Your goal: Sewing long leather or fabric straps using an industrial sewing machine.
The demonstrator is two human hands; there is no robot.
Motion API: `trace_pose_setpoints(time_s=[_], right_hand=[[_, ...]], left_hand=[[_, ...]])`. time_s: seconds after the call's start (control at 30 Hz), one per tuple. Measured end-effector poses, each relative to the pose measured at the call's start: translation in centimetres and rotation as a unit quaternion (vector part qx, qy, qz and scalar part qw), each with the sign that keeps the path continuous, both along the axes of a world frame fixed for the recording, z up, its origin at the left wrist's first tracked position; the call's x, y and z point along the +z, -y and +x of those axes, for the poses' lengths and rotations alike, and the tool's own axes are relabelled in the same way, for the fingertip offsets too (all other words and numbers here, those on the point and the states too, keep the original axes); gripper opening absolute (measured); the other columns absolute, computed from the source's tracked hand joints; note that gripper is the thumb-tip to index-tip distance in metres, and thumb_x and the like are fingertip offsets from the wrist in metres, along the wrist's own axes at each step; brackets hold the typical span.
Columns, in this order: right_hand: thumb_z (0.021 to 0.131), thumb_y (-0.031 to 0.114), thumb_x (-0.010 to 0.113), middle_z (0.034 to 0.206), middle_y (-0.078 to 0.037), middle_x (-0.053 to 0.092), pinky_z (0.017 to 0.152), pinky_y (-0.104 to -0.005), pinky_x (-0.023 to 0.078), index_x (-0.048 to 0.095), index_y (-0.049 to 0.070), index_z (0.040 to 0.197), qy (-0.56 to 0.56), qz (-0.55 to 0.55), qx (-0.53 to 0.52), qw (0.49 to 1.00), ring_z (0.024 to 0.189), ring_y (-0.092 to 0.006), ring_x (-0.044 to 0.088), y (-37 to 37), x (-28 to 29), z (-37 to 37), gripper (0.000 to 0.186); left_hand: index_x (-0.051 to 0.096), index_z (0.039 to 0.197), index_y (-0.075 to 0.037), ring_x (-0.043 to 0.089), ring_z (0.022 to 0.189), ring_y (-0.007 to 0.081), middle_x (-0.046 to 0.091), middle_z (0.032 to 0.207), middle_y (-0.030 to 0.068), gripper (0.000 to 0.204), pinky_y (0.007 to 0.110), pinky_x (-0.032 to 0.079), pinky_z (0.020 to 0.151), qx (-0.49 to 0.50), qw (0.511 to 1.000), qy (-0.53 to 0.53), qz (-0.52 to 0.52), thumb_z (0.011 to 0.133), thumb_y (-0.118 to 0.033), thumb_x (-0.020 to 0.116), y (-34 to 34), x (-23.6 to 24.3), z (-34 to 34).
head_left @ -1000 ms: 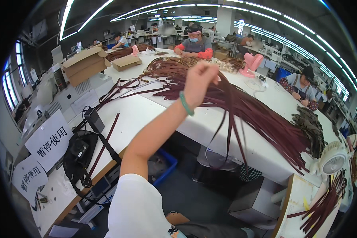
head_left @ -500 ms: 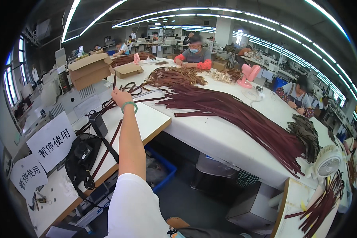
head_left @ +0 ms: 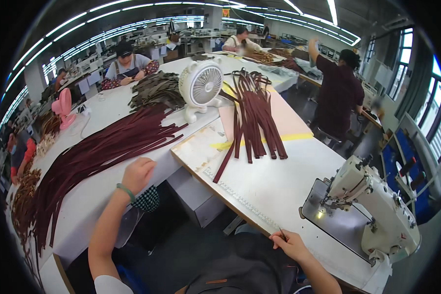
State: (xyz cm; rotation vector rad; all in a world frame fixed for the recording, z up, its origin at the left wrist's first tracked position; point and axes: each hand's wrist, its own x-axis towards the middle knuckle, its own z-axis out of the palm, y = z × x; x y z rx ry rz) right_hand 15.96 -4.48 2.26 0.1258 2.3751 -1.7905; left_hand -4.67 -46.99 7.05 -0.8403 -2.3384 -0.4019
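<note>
My left hand (head_left: 138, 174), with a green bangle at its wrist, hovers by the front edge of the white table. Its fingers are curled closed and nothing shows in them. Just beyond it lies a long pile of maroon straps (head_left: 103, 142). At the near edge of the sewing table, my right hand (head_left: 290, 243) pinches a thin, dark, pointed tool (head_left: 282, 234), too small to name surely. A printed ruler strip (head_left: 240, 198) runs along that edge. Farther up the tabletop, a second bunch of maroon straps (head_left: 255, 117) rests partly on a pink sheet (head_left: 294, 125).
A sewing machine (head_left: 372, 201) stands at the right. A white fan (head_left: 201, 88) sits where the tables meet, beside dark olive straps (head_left: 157, 90). The pink fan (head_left: 63, 108) is farther left. Co-workers sit across the table; one person (head_left: 339, 93) stands at the right.
The view has swung right. My left hand has left the side table at the left and is now near the maroon pile. My right hand and the sewing machine have come into view.
</note>
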Motion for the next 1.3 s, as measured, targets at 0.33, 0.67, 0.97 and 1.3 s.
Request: trace_pose_setpoints(time_s=[0.33,0.67,0.97,1.3], right_hand=[[0.076,0.004,0.064,0.062,-0.006,0.056,0.044,-0.0214,0.039,0.063,0.004,0.088,-0.231,0.142,-0.022,0.962,0.045,-0.0110,0.050,1.8,-1.9,3.0,0.012],[0.086,0.016,0.055,0.075,-0.007,0.063,0.044,-0.0191,0.035,0.062,-0.001,0.093,-0.225,-0.124,-0.136,0.957,0.047,-0.0075,0.047,0.8,-3.5,3.8,0.019],[0.087,0.032,0.051,0.089,-0.011,0.060,0.048,-0.0225,0.032,0.059,0.000,0.098,-0.162,-0.392,-0.019,0.905,0.051,-0.0080,0.041,7.1,-6.2,9.3,0.035],[0.081,0.023,0.060,0.098,-0.005,0.062,0.065,-0.0301,0.046,0.059,0.003,0.098,0.078,-0.432,-0.057,0.897,0.082,-0.0182,0.058,8.0,-8.2,13.1,0.027]], left_hand=[[0.053,0.070,-0.005,0.054,0.072,0.0255,0.056,0.073,0.0073,0.018,0.034,0.045,0.066,-0.079,0.948,0.278,0.131,0.069,-0.018,0.065,-19.2,-5.4,-3.1],[0.059,0.086,0.003,0.061,0.079,0.0249,0.061,0.089,0.0140,0.013,0.028,0.049,0.066,-0.717,0.696,-0.020,0.041,0.078,-0.006,0.054,-23.6,-3.1,17.2],[0.056,0.087,0.004,0.063,0.079,0.0236,0.062,0.087,0.0169,0.007,0.028,0.050,0.071,-0.601,0.583,0.489,0.248,0.082,-0.001,0.055,-28.5,1.3,19.4],[0.046,0.079,-0.001,0.062,0.068,0.0165,0.062,0.079,0.0137,0.012,0.024,0.049,0.063,-0.315,0.546,0.540,0.558,0.084,-0.006,0.056,-33.4,1.3,10.0]])
